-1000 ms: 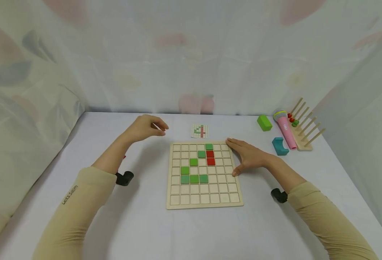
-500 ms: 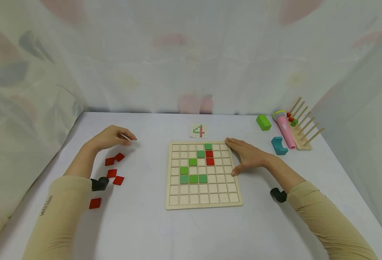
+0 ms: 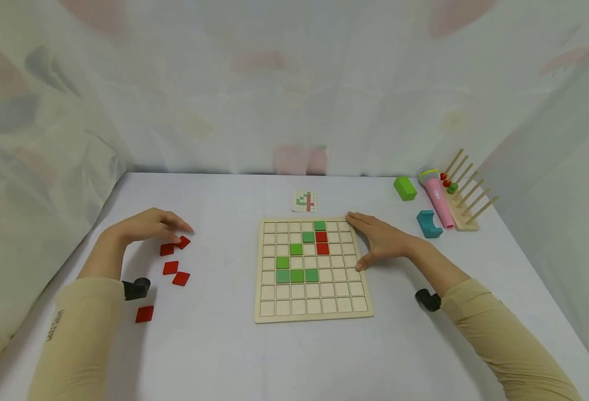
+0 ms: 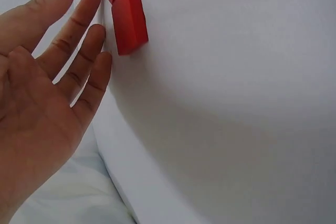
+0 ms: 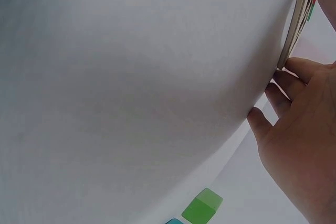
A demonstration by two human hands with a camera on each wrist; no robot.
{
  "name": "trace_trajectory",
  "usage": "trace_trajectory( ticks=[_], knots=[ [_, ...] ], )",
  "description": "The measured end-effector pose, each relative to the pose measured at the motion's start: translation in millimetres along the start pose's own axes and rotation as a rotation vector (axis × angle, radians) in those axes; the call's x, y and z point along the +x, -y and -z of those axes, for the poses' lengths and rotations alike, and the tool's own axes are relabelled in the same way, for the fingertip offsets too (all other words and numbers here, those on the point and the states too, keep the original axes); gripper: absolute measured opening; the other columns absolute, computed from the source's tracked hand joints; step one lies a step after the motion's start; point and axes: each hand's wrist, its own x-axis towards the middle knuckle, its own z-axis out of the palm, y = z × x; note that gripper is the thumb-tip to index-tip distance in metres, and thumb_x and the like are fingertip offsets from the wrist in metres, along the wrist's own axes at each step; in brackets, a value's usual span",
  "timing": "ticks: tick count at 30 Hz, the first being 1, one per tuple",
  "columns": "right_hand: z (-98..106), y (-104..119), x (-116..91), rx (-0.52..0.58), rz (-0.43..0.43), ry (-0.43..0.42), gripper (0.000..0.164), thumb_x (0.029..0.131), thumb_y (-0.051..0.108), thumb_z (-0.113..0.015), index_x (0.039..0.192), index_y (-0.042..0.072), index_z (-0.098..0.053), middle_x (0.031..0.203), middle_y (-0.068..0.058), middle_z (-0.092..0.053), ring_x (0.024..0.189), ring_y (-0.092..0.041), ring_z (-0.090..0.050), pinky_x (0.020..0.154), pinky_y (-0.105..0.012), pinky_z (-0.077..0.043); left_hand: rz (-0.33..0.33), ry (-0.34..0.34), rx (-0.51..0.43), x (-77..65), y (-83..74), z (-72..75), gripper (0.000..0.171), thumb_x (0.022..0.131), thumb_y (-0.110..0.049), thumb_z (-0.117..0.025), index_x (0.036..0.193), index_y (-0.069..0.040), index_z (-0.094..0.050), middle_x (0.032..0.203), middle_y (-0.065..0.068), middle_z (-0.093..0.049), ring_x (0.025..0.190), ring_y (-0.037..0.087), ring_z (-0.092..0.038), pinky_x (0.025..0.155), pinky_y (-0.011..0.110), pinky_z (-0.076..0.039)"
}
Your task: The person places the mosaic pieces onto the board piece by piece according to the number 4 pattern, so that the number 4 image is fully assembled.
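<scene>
My left hand point(image 3: 149, 225) is low over the far end of a group of red square tiles, its thumb and fingertips right at the farthest red tile point(image 3: 183, 242). In the left wrist view its fingers point(image 4: 84, 51) reach out loosely beside two red tiles. My right hand point(image 3: 382, 238) rests spread against the right side of a wooden grid board point(image 3: 314, 320), fingers at the far corner and thumb on the edge. On the board lie several green tiles point(image 3: 297, 275) in a slanting line and a short row, plus two red tiles point(image 3: 322, 243) in one column.
Behind the board lies a small pattern card point(image 3: 305, 202). At the back right are a green block point(image 3: 405, 188), a teal curved block point(image 3: 428, 224), a pink toy microphone point(image 3: 440, 200) and a wooden peg stand point(image 3: 467, 224). A single red tile point(image 3: 145, 314) lies near my left forearm.
My left hand has travelled left and down from beside the board to the red tiles, which its arm mostly hid earlier. My right hand stays at the board's edge.
</scene>
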Motion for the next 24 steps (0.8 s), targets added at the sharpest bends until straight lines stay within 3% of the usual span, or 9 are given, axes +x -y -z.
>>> trace_trajectory(
  ticks=[3, 10, 17, 24],
  knots=[
    [-0.2, 0.4, 0.2, 0.0, 0.0, 0.003, 0.124, 0.066, 0.056, -0.084, 0.157, 0.004, -0.018, 0.166, -0.016, -0.017, 0.154, -0.039, -0.014, 0.122, -0.06, -0.019, -0.006, 0.006, 0.008, -2.2, 5.6, -0.3, 0.036, 0.089, -0.021, -0.069, 0.125, -0.017, -0.068, 0.134, 0.01, -0.061, 0.123, 0.029, -0.05, 0.099, 0.043, -0.043],
    [0.0, 0.2, 0.5, 0.001, 0.002, 0.003, 0.124, 0.066, 0.056, -0.084, 0.157, 0.003, -0.018, 0.166, -0.016, -0.017, 0.154, -0.039, -0.014, 0.122, -0.061, -0.019, -0.001, 0.031, -0.073, -4.6, 8.9, -1.7, 0.04, 0.086, -0.021, -0.074, 0.125, -0.018, -0.067, 0.133, 0.006, -0.063, 0.12, 0.02, -0.05, 0.093, 0.026, -0.044],
    [-0.6, -0.5, 0.7, 0.003, -0.004, 0.008, 0.125, 0.065, 0.056, -0.084, 0.157, 0.003, -0.018, 0.166, -0.016, -0.016, 0.155, -0.039, -0.014, 0.122, -0.06, -0.019, -0.015, 0.023, -0.067, -4.0, 7.9, -6.2, 0.044, 0.082, -0.024, -0.078, 0.124, -0.016, -0.068, 0.136, 0.007, -0.056, 0.128, 0.027, -0.046, 0.1, 0.033, -0.039],
    [0.3, 0.5, 0.0, 0.0, -0.001, 0.004, 0.124, 0.065, 0.055, -0.084, 0.157, 0.003, -0.018, 0.166, -0.016, -0.017, 0.154, -0.039, -0.014, 0.122, -0.06, -0.019, -0.018, 0.01, -0.053, -2.1, 10.2, -8.4, 0.044, 0.08, -0.024, -0.08, 0.122, -0.016, -0.069, 0.135, 0.007, -0.056, 0.125, 0.026, -0.047, 0.099, 0.032, -0.04]
  ],
)
